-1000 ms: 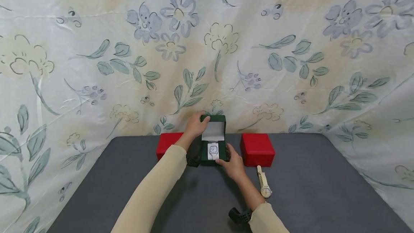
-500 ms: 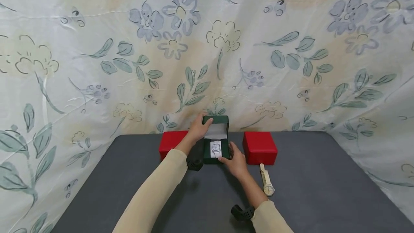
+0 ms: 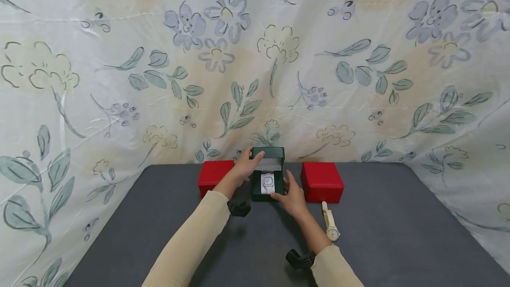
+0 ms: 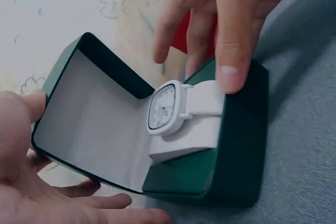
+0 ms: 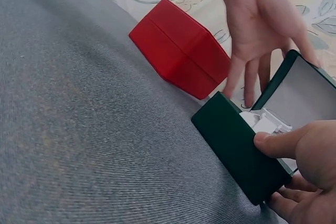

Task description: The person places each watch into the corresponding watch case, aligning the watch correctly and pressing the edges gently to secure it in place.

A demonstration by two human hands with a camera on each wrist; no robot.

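Observation:
A dark green watch box (image 3: pixel 261 198) stands on the table with its lid (image 4: pixel 100 108) raised. Inside it, a white watch (image 3: pixel 268 181) with a rounded square face is wrapped round a white cushion (image 4: pixel 184 145). My left hand (image 3: pixel 244 167) pinches the lid at its left side, thumb on the edge and fingers behind. With the thumb on the front rim and fingers along the right side, my right hand (image 3: pixel 294 196) holds the base of the box. Part of that right side is hidden by the hand.
Red boxes flank the green one: a left red box (image 3: pixel 213 172), partly behind my left forearm, and a right red box (image 3: pixel 322 183). A cream watch (image 3: pixel 330 223) lies before the right one. Floral cloth (image 3: pixel 279 79) hangs behind the grey table (image 3: pixel 378 234).
The lid has tipped forward and down under my left hand, showing less of its pale lining. My right hand has kept its hold on the base. The view has shifted slightly.

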